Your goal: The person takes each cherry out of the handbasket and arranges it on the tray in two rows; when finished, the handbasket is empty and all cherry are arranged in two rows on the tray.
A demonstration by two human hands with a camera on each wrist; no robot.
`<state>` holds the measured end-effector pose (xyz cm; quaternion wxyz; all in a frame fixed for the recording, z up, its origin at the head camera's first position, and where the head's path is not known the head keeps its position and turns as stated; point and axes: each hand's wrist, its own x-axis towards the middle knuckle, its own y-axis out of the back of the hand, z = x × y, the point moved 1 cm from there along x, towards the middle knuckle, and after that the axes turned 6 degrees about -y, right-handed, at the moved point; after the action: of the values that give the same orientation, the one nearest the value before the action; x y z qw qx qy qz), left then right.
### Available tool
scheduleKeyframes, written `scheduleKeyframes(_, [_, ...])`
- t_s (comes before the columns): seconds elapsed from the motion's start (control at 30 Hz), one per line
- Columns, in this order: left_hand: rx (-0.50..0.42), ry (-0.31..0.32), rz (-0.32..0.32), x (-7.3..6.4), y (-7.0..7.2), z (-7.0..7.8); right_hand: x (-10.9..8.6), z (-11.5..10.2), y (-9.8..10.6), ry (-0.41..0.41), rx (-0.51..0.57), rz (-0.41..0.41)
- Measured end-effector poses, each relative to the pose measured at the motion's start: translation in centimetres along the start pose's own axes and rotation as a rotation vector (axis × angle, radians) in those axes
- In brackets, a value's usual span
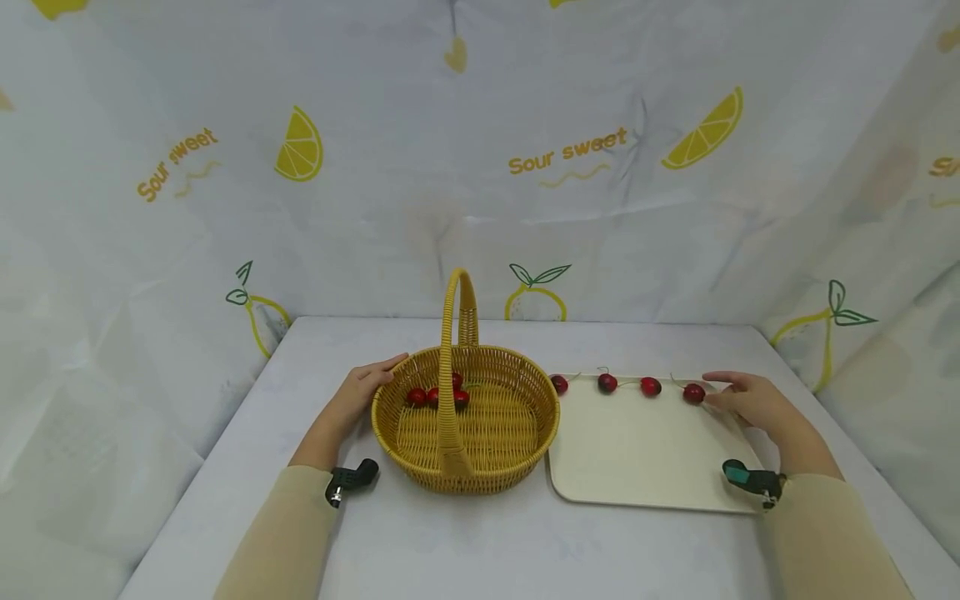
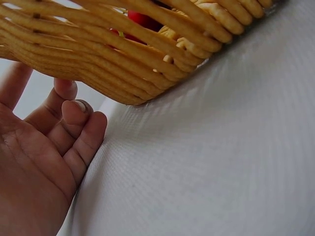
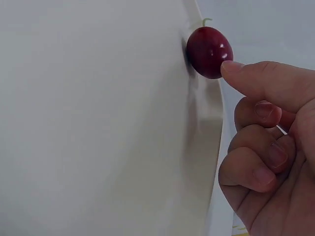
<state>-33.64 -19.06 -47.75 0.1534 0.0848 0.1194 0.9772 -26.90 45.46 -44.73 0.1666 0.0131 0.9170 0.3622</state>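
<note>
My left hand [image 1: 366,388] rests at the left side of a yellow woven basket [image 1: 480,481] with a tall arched handle. In the left wrist view, the fingers [image 2: 87,140] are loosely bent beside the basket's wall [image 2: 123,73], with the little finger's side on the cloth. Several red cherries [image 1: 416,397] lie inside the basket, toward its left. My right hand [image 1: 757,404] is at the tray's far right, its thumb tip on a dark red cherry [image 3: 209,51]. The other visible fingers are curled in, and the index finger is mostly hidden in the right wrist view.
A cream rectangular tray [image 1: 652,458] lies right of the basket, close against it. Along its far edge sit other cherries, including one left [image 1: 559,384], one middle [image 1: 607,382] and one further right [image 1: 650,386]. A lemon-print curtain [image 1: 405,208] hangs behind the white-covered table [image 1: 450,542].
</note>
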Motion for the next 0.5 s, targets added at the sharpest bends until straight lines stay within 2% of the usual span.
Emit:
scheduleKeyframes(0.2, [-0.004, -0.004, -0.002, 0.0, 0.1, 0.0, -1.2, -2.3, 0.0, 0.065, 0.032, 0.028])
scheduleKeyframes(0.5, [0.013, -0.001, 0.000, 0.0, 0.0, -0.1, -3.8, -8.2, -0.8, 0.219, 0.080, 0.026])
